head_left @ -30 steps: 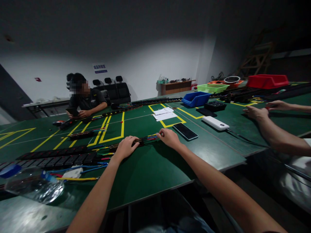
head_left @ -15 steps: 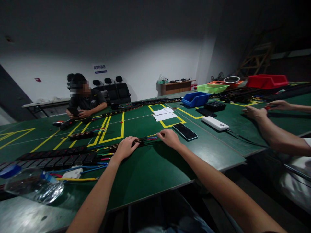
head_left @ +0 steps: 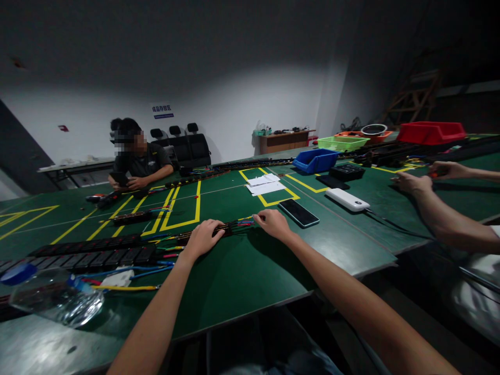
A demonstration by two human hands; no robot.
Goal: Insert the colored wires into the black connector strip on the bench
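Note:
My left hand (head_left: 205,238) is wrapped over a dark wire harness (head_left: 230,227) that lies on the green table, near its end. Loose wires (head_left: 245,222) in yellow, red and blue stick out of that end to the right. At their tips, the fingers of my right hand (head_left: 271,221) are pinched together on the wire ends. Exactly which wires they hold is too small to tell. Left of my left hand, rows of black modules (head_left: 113,259) with coloured leads run along the table. A phone (head_left: 299,213) lies face up just right of my right hand.
A clear plastic bottle (head_left: 58,297) lies at the near left. White papers (head_left: 265,185), a white power bank (head_left: 347,199) and a blue bin (head_left: 315,161) are beyond my right hand. A co-worker's hands (head_left: 420,182) work at the right; another person (head_left: 138,156) sits across the table.
Both my hands keep their places on the harness and wire ends. The whole view has shifted very slightly.

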